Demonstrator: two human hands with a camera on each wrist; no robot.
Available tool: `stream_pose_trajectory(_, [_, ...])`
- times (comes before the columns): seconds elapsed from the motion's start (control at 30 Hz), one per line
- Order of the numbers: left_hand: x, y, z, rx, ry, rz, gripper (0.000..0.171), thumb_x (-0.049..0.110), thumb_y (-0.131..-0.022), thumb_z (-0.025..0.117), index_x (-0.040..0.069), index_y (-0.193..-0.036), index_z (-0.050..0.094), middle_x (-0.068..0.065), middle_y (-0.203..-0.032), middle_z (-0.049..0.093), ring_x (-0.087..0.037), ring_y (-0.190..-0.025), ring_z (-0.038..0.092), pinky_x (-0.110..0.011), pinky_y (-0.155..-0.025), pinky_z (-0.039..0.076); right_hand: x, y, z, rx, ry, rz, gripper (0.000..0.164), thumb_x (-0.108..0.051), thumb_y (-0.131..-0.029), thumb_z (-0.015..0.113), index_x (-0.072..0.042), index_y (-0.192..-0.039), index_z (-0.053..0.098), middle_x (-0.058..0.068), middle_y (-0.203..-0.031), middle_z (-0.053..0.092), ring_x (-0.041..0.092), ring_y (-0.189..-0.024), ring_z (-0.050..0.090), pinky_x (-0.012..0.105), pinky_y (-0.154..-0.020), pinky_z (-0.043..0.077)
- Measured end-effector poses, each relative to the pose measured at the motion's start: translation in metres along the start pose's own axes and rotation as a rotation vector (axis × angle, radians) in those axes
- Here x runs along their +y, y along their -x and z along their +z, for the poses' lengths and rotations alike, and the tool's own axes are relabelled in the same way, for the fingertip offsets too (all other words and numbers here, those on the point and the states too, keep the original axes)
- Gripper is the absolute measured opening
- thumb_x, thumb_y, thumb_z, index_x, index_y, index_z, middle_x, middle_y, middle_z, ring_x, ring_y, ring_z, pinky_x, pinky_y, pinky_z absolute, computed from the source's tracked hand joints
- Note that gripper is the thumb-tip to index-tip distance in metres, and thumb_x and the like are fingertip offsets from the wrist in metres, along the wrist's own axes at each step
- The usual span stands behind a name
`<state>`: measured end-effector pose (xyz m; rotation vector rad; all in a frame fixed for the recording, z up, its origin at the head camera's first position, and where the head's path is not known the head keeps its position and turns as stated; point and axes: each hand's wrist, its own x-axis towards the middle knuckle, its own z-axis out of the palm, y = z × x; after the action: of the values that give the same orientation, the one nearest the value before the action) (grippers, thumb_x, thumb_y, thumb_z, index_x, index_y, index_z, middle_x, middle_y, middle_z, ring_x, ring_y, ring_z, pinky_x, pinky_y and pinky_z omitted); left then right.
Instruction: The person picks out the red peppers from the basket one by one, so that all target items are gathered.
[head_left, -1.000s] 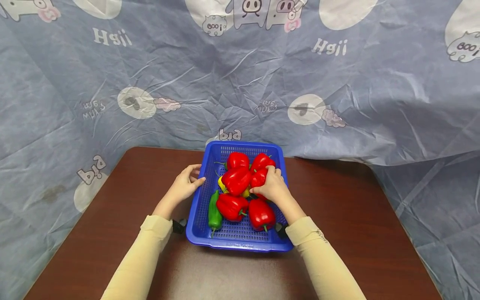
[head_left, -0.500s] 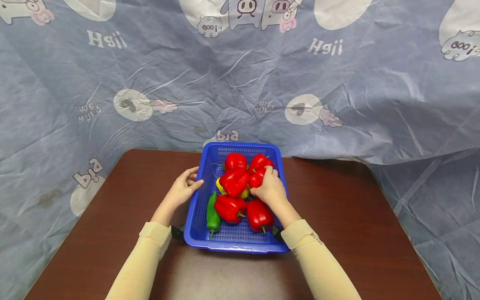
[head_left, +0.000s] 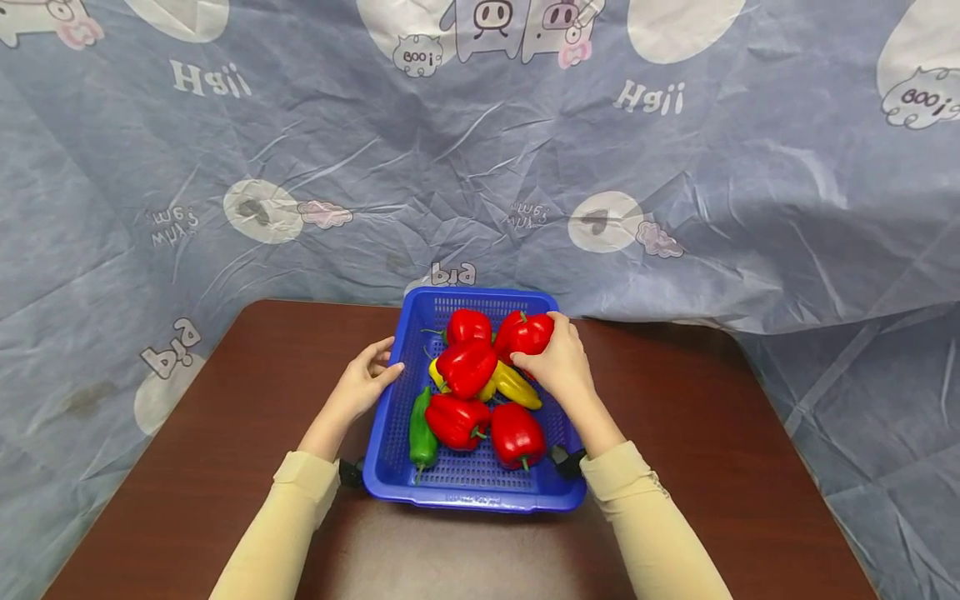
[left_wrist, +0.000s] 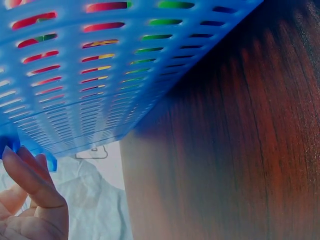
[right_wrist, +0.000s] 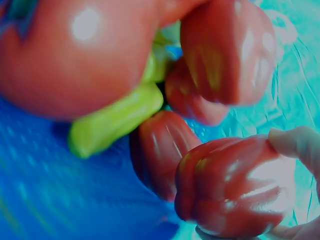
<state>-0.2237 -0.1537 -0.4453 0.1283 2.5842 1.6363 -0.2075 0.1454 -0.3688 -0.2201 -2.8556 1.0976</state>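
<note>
Currently held pepper: a glossy red bell pepper (right_wrist: 235, 187), toward the far right of the blue basket (head_left: 480, 502); how high it sits above the basket floor is unclear.
Right grip: the right grip (head_left: 561, 362) pinches that pepper between thumb and fingers; its smooth, rounded skin could slip if the pinch loosens.
Left grip: the left grip (head_left: 362, 379) is loosely spread beside the basket's left rim, thumb apart from the fingers; whether it presses there, I cannot tell. A sideways knock could slide the basket over the desk (head_left: 675, 433) if nothing steadies it.
Central red pepper: the central red pepper (head_left: 467, 367) seems propped on yellow ones; nudging the yellow pepper (head_left: 516, 386) might roll it.
Green pepper: the green pepper (head_left: 423, 432) lies along the left wall, probably at little risk.
</note>
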Motion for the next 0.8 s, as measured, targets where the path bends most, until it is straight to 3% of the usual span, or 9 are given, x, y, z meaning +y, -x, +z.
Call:
stream_pose_trajectory(0.2, [0.000,0.000,0.000,-0.012,0.009,-0.007,0.059,0.016,-0.098,0.063,0.004,-0.150,0.039,-0.024,-0.129,0.053,-0.031,-0.103,0.062,-0.034,-0.083,0.057,0.010,-0.004,-0.023,0.014,-0.102,0.000,0.080,-0.027,-0.082,0.075,-0.003,-0.147,0.035,0.023,-0.142,0.046,0.041,-0.127,0.048,0.055,-0.105,0.044])
stream_pose_trajectory(0.5, [0.003,-0.001,-0.001,-0.015,-0.002,-0.012,0.059,0.017,-0.097,0.063,0.004,-0.150,0.040,-0.023,-0.124,0.056,-0.024,-0.095,0.062,-0.030,-0.078,0.056,0.034,-0.010,-0.055,0.049,-0.233,0.081,0.085,-0.031,-0.087,0.069,-0.006,-0.155,0.025,0.022,-0.150,0.040,0.042,-0.133,0.044,0.056,-0.107,0.042])
stream_pose_trajectory(0.8, [0.000,0.001,-0.001,-0.001,0.017,0.010,0.060,0.022,-0.096,0.065,0.005,-0.149,0.042,-0.021,-0.120,0.057,-0.017,-0.083,0.061,-0.027,-0.071,0.057,0.071,-0.016,-0.069,0.061,-0.352,0.160,0.085,-0.031,-0.090,0.065,-0.004,-0.156,0.019,0.022,-0.153,0.034,0.040,-0.134,0.040,0.054,-0.108,0.041])
